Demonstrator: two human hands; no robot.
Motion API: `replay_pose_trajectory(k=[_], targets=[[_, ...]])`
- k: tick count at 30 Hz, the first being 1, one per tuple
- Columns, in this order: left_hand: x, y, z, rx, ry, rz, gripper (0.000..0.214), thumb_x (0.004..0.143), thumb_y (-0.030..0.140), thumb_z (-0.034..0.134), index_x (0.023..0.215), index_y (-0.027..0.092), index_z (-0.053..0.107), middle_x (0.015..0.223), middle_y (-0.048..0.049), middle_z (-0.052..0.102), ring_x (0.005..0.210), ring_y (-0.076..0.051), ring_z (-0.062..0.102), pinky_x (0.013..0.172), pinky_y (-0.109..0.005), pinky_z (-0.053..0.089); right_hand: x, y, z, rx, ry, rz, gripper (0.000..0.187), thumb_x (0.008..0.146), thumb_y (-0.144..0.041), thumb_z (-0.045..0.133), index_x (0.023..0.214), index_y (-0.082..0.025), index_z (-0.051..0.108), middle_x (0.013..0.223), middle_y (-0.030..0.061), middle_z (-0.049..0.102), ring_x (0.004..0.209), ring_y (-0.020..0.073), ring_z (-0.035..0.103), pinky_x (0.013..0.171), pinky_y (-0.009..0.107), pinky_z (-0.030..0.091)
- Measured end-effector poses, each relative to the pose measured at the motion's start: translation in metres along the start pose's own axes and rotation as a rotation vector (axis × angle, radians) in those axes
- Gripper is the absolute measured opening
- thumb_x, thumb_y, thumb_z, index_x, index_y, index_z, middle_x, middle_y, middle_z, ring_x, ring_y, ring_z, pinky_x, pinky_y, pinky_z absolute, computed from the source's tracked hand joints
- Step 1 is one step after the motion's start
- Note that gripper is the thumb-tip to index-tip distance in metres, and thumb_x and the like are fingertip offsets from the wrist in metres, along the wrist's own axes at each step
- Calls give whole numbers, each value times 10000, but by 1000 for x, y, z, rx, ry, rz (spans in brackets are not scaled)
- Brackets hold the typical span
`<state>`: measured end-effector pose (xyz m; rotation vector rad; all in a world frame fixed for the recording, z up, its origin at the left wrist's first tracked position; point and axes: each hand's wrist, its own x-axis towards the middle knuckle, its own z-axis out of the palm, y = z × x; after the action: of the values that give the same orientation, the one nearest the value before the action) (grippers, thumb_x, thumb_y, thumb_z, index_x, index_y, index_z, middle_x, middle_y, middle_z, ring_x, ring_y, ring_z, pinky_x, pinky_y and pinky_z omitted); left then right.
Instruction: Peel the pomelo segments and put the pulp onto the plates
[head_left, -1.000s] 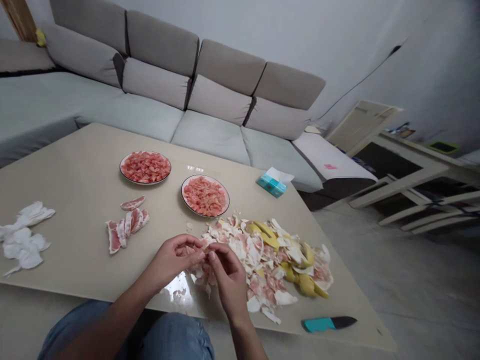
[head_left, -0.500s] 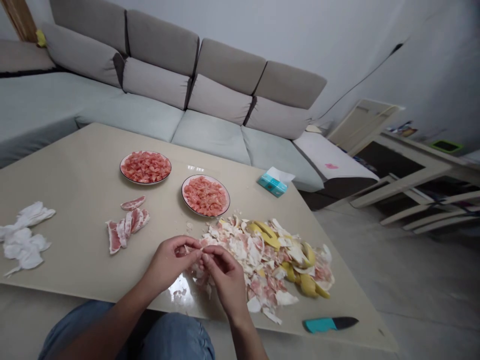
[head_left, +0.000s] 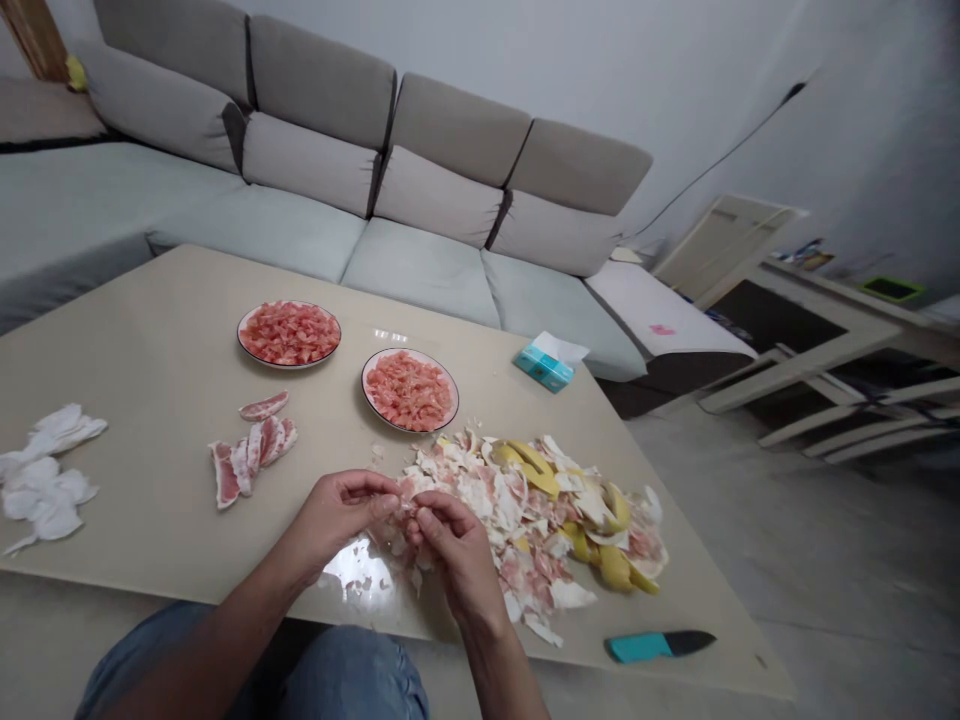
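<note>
My left hand [head_left: 339, 512] and my right hand [head_left: 459, 548] meet over the near edge of the beige table [head_left: 150, 340], fingers pinched on a small pink pomelo segment [head_left: 405, 500] between them. Right beside them lies a heap of white membrane and yellow peel scraps [head_left: 551, 510]. Two plates of peeled pink flesh stand further back: the left plate [head_left: 289, 334] and the right plate [head_left: 409, 390]. Unpeeled segments [head_left: 251, 450] lie to the left of my hands.
Crumpled white tissues [head_left: 46, 480] lie at the table's left edge. A teal tissue pack [head_left: 546, 364] sits at the far right side, a teal-handled knife [head_left: 657, 645] at the near right corner. A grey sofa [head_left: 315, 200] runs behind the table.
Both hands stay together at the segment; the fingers have shifted slightly and the right hand has turned a little lower over the scraps.
</note>
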<state>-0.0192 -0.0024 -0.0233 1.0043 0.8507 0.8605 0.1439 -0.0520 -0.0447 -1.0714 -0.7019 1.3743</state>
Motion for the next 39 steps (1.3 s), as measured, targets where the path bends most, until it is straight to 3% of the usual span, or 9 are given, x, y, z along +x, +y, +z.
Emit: replay_pose_trajectory(k=[5,12,22,31,39], targets=[[0,2,1,-99,6,-74,217,682,301,788,829,153,733,795,-34,732,677,-119,606,609,-193,429,-1,-2,-1,-62,17,-33,226,696,-296,816,871,-189,720,667,2,683,582,101,601,580,200,478],[1,0,-3,-135,-80,-164,300,692,355,785,883,141,696,706,-3,650,453,-23,384,424,-157,230,-2,-7,-1,-114,48,-67,217,694,-311,813,860,-204,725,691,-5,686,599,107,615,601,209,496],[-1,1,0,-41,-161,-165,319,734,394,743,917,146,659,737,-20,635,540,-56,449,452,-161,236,-7,-16,4,-219,-24,-101,167,734,-288,783,874,-224,717,753,4,711,664,134,656,631,220,521],[0,1,0,-65,-103,-144,280,721,371,751,864,147,661,681,24,580,497,-40,384,449,-160,226,-5,-22,-1,-297,-25,-104,169,729,-301,782,870,-230,722,814,6,700,681,138,657,668,239,537],[5,-4,-1,-63,-50,-118,309,695,377,772,873,145,672,689,2,599,502,-49,381,439,-166,219,11,-30,-6,-425,-61,-165,158,731,-323,761,835,-209,730,852,38,695,732,176,655,689,277,540]])
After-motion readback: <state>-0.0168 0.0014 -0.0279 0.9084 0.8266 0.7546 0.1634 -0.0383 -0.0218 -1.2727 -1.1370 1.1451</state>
